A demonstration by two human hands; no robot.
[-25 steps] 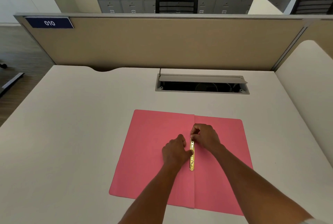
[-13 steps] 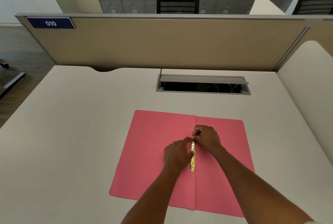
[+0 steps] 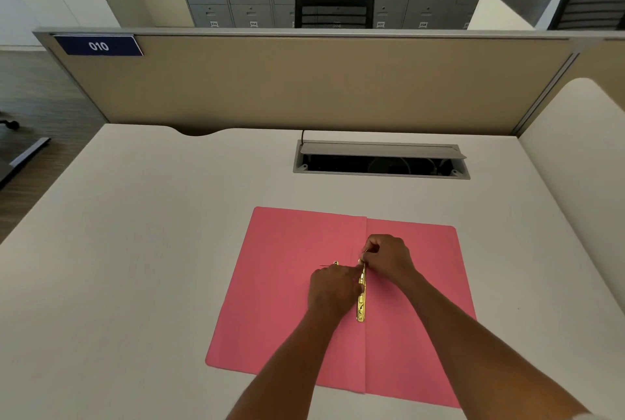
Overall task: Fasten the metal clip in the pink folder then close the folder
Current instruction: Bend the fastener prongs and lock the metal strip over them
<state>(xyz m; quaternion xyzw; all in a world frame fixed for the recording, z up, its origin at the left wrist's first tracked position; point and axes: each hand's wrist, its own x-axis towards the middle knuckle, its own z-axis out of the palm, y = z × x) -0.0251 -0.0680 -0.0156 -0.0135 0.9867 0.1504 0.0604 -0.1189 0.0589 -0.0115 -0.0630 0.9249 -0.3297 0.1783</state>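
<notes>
Working at the spine of the open pink folder (image 3: 287, 284), you had both hands bunched over the far end of the metal clip (image 3: 361, 301), which lay along the centre crease with its near end poking out towards you from under your wrists. Your left hand (image 3: 333, 287) was curled, thumb and fingertips drawn in against the bar; your right hand (image 3: 389, 255) was closed in a loose fist just beyond it, seemingly pinching a thin prong or slider at the bar's far end, though the pinch itself was too small to make out. A small brass piece (image 3: 335, 263) showed just past your left knuckles, lying on or sticking up from the left leaf; I could not tell which.

The folder lay flat on the tabletop (image 3: 135, 250), both leaves spread to either side of your hands. It looked like light card: easy to lift, floppy, and likely to slide on the smooth surface if pushed sideways, so a pressing hand on the leaf would have served you well. The clip looked thin, stiff along its length yet bendable at the prongs, with edges that could nick a fingertip. Taking it by the flat faces rather than the edges seemed the safer hold. For closing, the outer edge of the left leaf, well out from your left hand, looked the natural place to grip.
</notes>
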